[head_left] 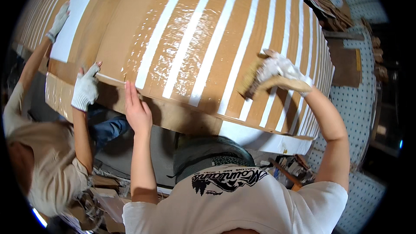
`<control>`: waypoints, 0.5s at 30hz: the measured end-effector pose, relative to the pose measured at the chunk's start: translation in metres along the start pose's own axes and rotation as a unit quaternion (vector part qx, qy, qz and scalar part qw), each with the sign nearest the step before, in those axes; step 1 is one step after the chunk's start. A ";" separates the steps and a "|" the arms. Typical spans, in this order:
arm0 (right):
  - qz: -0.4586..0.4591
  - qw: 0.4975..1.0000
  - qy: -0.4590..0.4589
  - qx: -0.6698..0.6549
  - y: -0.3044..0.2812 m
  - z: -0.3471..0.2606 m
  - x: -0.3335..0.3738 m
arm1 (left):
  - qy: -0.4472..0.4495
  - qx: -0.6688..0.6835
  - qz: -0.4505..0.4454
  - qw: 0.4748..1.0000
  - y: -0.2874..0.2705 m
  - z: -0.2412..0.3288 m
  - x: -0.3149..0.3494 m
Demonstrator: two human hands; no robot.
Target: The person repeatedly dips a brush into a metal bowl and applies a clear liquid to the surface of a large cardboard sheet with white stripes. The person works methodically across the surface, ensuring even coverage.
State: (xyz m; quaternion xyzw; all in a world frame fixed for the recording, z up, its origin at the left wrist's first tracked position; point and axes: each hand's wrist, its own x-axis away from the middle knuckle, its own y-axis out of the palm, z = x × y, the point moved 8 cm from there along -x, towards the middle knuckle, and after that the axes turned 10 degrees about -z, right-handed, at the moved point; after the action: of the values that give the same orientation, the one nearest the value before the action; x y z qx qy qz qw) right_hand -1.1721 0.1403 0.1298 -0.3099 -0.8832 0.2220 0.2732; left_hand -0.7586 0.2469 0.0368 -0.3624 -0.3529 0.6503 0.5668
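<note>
A large brown board (117, 47) with long white strips (208, 65) lies before me, part of its surface wet and shiny. My left hand (139, 109) is bare, fingers stretched straight, resting at the board's near edge beside a thin white strip. My right hand (281, 71), in a white glove smeared with brown, is closed around a yellowish-tan, brush-like block (250, 78) over the striped right part. The glove hides much of the block, so its exact kind is unclear.
At the left stands a co-worker (52, 156) with two white-gloved hands (86, 86) on or near the board. A dark green seat (208, 151) is below the near edge. Wooden pieces and scraps (294, 169) lie at lower right, beside a dotted pale floor covering (353, 121).
</note>
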 end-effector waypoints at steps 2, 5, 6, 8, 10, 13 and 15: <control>-0.072 0.994 -0.021 0.084 0.006 0.022 0.058 | 0.018 0.013 0.012 1.000 -0.001 0.011 0.000; -0.173 0.972 0.158 -0.020 0.001 0.057 0.089 | 0.081 0.010 0.016 0.997 -0.003 0.059 0.016; -0.168 0.966 0.188 -0.055 -0.004 0.073 0.096 | 0.112 0.035 -0.001 0.993 0.005 0.077 0.026; -0.108 0.978 0.178 0.030 -0.017 0.025 0.053 | 0.215 0.032 -0.045 0.975 0.021 0.118 0.049; 0.024 0.984 0.087 -0.153 -0.019 0.003 0.011 | 0.242 0.042 -0.081 0.966 0.037 0.146 0.063; 0.105 0.977 0.178 -0.045 -0.012 0.001 -0.048 | 0.265 0.026 -0.118 0.957 0.051 0.164 0.067; 0.144 0.979 0.144 -0.004 -0.004 -0.024 -0.068 | 0.285 0.000 -0.137 0.949 0.060 0.171 0.068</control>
State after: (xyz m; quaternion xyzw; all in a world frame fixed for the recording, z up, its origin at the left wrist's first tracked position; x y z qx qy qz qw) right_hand -1.1141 0.0969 0.1269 -0.4638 -0.7817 0.2082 0.3612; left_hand -0.9433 0.2996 0.0634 -0.4805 -0.2226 0.4364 0.7274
